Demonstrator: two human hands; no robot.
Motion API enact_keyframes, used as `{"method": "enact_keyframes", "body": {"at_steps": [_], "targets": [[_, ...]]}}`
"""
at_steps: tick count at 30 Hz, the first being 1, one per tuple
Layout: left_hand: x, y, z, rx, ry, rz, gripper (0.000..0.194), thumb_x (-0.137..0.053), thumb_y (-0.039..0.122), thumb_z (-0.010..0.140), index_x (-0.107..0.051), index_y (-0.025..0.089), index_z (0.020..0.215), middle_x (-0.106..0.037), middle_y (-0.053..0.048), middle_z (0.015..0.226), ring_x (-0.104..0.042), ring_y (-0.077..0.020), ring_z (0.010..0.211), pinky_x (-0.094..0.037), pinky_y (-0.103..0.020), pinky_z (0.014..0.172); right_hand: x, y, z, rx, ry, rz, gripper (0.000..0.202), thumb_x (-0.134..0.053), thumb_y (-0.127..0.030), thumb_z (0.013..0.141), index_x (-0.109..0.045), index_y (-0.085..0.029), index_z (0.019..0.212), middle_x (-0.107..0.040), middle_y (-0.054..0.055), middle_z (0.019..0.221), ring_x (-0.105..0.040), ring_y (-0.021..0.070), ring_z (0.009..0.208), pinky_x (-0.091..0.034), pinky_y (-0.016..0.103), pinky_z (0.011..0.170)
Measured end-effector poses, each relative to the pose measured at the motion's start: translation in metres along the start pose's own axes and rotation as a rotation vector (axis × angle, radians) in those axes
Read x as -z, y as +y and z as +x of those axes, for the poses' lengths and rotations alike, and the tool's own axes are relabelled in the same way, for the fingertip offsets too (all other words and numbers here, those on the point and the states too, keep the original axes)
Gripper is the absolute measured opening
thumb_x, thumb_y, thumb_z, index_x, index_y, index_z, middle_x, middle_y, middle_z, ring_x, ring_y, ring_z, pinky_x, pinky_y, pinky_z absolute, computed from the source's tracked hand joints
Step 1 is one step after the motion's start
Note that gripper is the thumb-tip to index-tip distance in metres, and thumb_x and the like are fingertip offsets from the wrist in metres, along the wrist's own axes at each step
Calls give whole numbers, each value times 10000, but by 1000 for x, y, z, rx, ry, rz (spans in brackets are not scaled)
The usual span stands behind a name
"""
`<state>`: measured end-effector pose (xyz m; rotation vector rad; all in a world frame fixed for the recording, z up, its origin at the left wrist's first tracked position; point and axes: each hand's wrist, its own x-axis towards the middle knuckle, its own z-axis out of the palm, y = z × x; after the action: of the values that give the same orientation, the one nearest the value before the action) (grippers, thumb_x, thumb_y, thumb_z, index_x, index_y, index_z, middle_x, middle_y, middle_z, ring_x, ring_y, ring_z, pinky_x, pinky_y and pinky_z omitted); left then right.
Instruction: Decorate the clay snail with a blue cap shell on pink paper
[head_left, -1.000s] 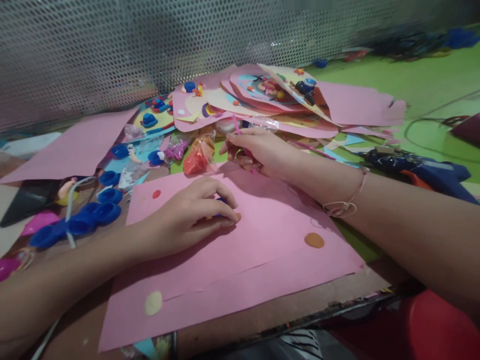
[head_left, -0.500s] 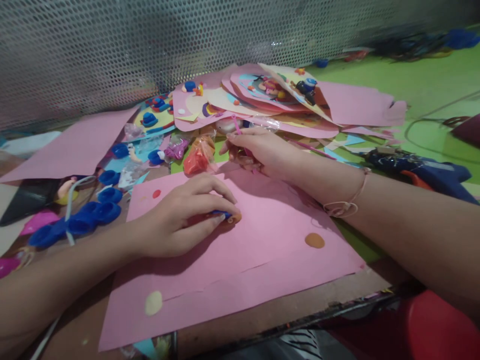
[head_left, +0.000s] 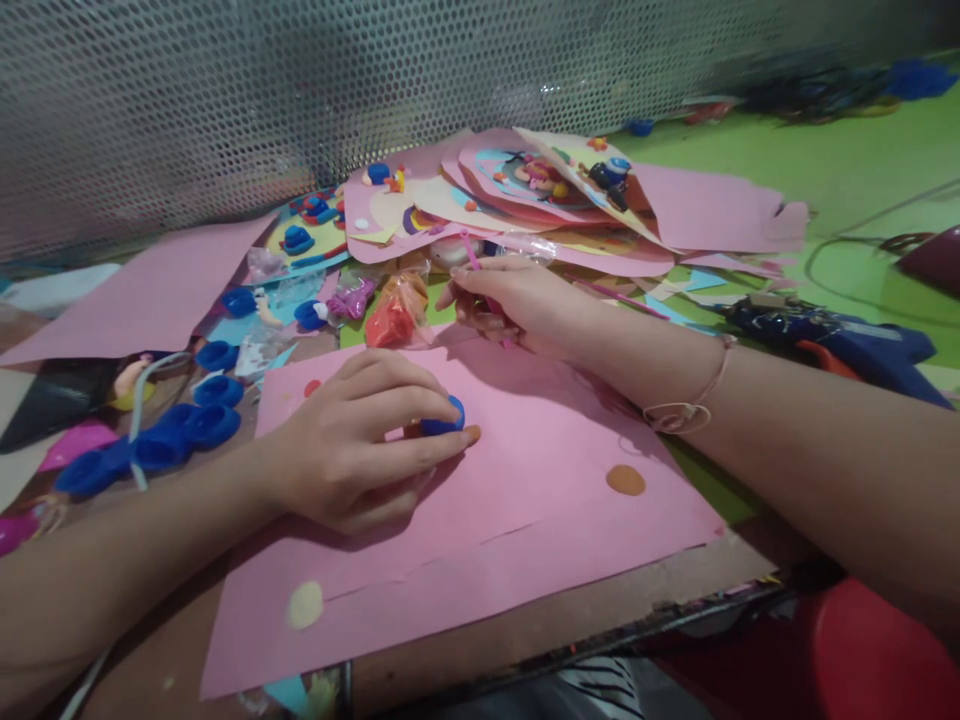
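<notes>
Over the left part of a pink sheet (head_left: 525, 510), my left hand (head_left: 367, 435) has its fingers closed around a small blue piece (head_left: 444, 416) with orange-brown bits beside it. An orange-brown bit (head_left: 472, 435) shows at a fingertip. My right hand (head_left: 510, 300) pinches a thin pink stick (head_left: 469, 250) above the sheet's far edge. Flat on the sheet lie a brown disc (head_left: 625, 480), a cream disc (head_left: 305, 605) and a red disc (head_left: 312, 387), partly covered by my left hand.
Bagged orange and red clay (head_left: 397, 310) sits beyond the sheet. Blue cup-shaped pieces (head_left: 161, 437) lie at left. Behind are stacked pink sheets with small figures (head_left: 705, 205) and a perforated metal panel (head_left: 300, 90). Dark blue tools or cloth (head_left: 847, 335) lie at right.
My left hand has shifted and turned slightly, and the blue piece now shows more, tipped up between its fingers. My right hand and the pink stick have hardly moved.
</notes>
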<state>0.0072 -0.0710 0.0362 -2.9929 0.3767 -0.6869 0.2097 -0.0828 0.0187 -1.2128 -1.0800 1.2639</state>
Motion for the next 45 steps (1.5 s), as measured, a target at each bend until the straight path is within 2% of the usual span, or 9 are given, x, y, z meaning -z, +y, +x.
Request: {"method": "enact_keyframes", "body": {"at_steps": [6,14,28,35,40,45], "targets": [[-4,1,0,31,4,-31,325,-546,137,736,-600,216,1047,-686,-66,872,-591,-228,855,-504,-398,742,0,-1,0,-10,-8,-20,326,-424,-212,946,-576,-138,668,-489,-23,542,-274,31,346,-166,220,335],[-3,-2,2,41,66,-81,295,-512,136,759,-579,203,1038,-681,-82,856,-605,-210,809,-519,-385,728,-1,-1,-1,-17,0,-18,318,-434,-226,942,-574,-133,672,-487,-29,537,-271,25,338,-162,214,335],[-6,-2,0,56,19,-80,373,-526,156,744,-576,284,1091,-684,-53,865,-613,-238,834,-512,-416,725,0,-1,-2,-15,-13,-3,323,-439,-229,941,-570,-145,658,-480,-24,533,-287,35,356,-178,202,336],[-5,0,1,59,13,-94,334,-519,164,764,-571,252,1082,-687,-62,866,-608,-220,824,-513,-391,734,0,-1,-1,-22,-5,-2,334,-433,-221,942,-574,-139,651,-495,-24,525,-282,31,345,-169,199,335],[-4,-1,2,-3,-22,-60,289,-542,167,755,-593,210,1037,-688,-79,903,-593,-228,851,-500,-386,750,-1,-2,-1,-15,0,-1,335,-426,-200,941,-572,-138,646,-484,-29,506,-284,33,340,-179,197,331],[-4,-1,2,13,-13,-41,277,-521,176,768,-590,237,1029,-686,-66,886,-602,-222,846,-501,-380,752,0,-1,-1,-13,-13,-3,327,-443,-234,941,-569,-146,653,-482,-28,521,-282,30,348,-175,200,333]]}}
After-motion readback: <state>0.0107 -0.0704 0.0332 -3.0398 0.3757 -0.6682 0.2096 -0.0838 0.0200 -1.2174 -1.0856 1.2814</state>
